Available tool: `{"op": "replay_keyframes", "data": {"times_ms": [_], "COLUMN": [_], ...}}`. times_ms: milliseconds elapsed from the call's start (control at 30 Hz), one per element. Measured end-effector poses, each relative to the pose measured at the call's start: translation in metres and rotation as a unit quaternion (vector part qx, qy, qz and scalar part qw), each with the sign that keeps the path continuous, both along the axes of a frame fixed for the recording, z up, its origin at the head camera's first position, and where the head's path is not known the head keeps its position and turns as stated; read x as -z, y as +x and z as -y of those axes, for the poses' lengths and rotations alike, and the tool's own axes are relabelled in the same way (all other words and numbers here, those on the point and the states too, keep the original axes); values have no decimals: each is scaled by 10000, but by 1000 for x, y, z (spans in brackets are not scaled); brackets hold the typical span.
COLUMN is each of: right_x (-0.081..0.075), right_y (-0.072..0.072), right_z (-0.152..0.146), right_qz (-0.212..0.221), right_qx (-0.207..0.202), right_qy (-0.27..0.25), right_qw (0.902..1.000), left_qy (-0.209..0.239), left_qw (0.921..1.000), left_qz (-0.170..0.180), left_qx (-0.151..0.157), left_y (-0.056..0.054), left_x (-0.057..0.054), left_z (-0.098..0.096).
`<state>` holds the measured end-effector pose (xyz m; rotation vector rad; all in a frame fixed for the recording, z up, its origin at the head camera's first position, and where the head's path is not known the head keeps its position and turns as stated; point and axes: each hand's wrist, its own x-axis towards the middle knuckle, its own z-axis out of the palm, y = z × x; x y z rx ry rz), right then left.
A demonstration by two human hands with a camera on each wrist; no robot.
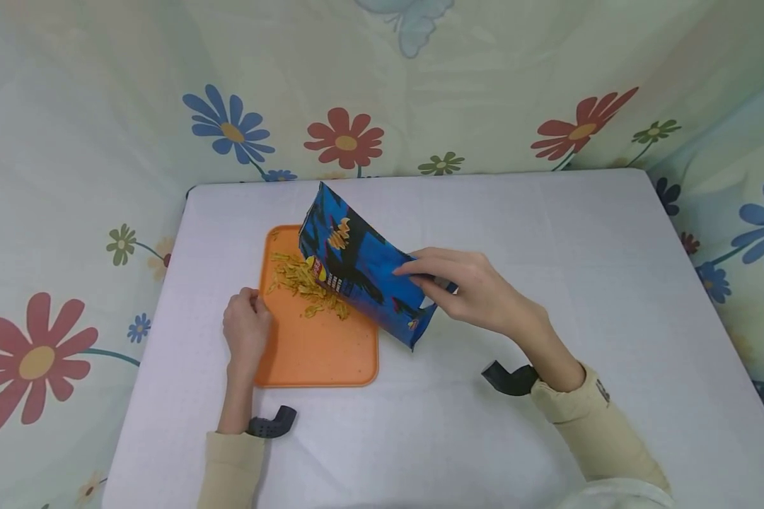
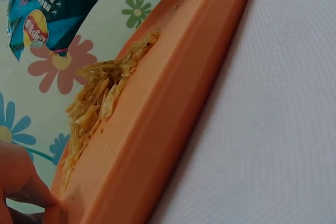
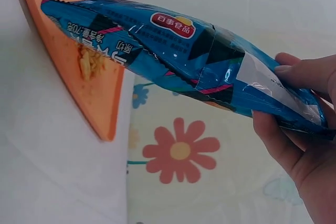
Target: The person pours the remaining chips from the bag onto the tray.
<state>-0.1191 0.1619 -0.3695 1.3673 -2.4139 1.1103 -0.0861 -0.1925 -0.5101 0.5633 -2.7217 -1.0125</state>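
Observation:
My right hand (image 1: 471, 286) pinches the bottom end of a blue snack bag (image 1: 372, 261), thumb on one side and fingers on the other. The bag (image 3: 173, 51) is tilted, its other end slanting over an orange tray (image 1: 318, 357). A heap of yellow chip sticks (image 1: 299, 279) lies on the tray's far half, beneath the bag's lower end. At the tray's left edge, my left hand (image 1: 247, 329) grips the rim between thumb and fingers. In the left wrist view, the chip sticks (image 2: 100, 98) lie loosely piled, with the bag above them.
A white cloth covers the table (image 1: 547, 233). Behind it hangs a flowered curtain (image 1: 471, 92). Black wrist-camera mounts (image 1: 512, 379) stick out beside both wrists.

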Motion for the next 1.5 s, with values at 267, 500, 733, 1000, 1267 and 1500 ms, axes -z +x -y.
{"op": "replay_keyframes", "data": {"times_ms": [267,500,733,1000,1267,1500], "right_x": [21,29,32,33,38,42], "right_y": [10,16,21,27,33,40], "right_z": [-3,-2,-7,-15,-28,-42], "right_qz": [-226,-255,-220,-103,-71,19], "right_qx": [466,698,963,1307,1862,2418], "right_qy": [-452,-567,-690,-866,-919,-952], "right_qw": [9976,9956,9927,9876,9782,9656], "left_qy": [28,5,7,16,-44,-10], "left_qw": [10000,10000,10000,10000,9999,10000], "left_qz": [10,-35,-61,-39,-100,-38], "left_qx": [-8,8,15,4,11,43], "left_y": [1,2,4,4,2,0], "left_x": [1,1,2,1,0,0], "left_z": [0,1,2,4,4,1]}}
